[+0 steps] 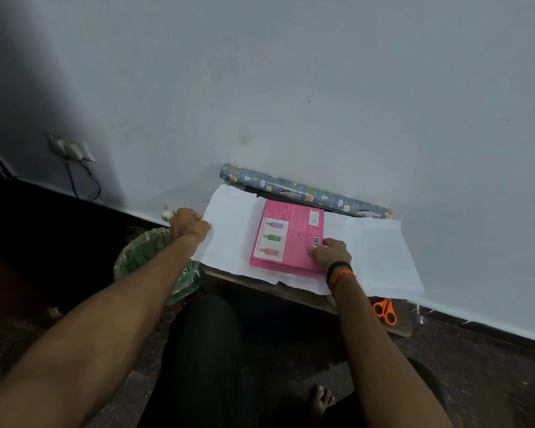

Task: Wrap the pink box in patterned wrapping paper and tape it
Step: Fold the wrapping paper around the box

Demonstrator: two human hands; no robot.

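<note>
The box (pixel 288 237) lies flat on the paper (pixel 229 230), white side up. Our left hand (pixel 189 227) pinches the paper's left edge; our right hand (pixel 332 253) presses flat on the box. We should pull the paper snug over it.

A flat pink cardboard box (pixel 288 239) with a smooth, faintly glossy printed face is seen on a matt white sheet of creased paper (pixel 374 251). A grey patterned roll of wrapping paper (pixel 303 190) looks smooth. Orange plastic scissor handles (pixel 385 310) appear glossy. A crinkled, shiny clear plastic liner (pixel 142 251) covers a green bin.
</note>
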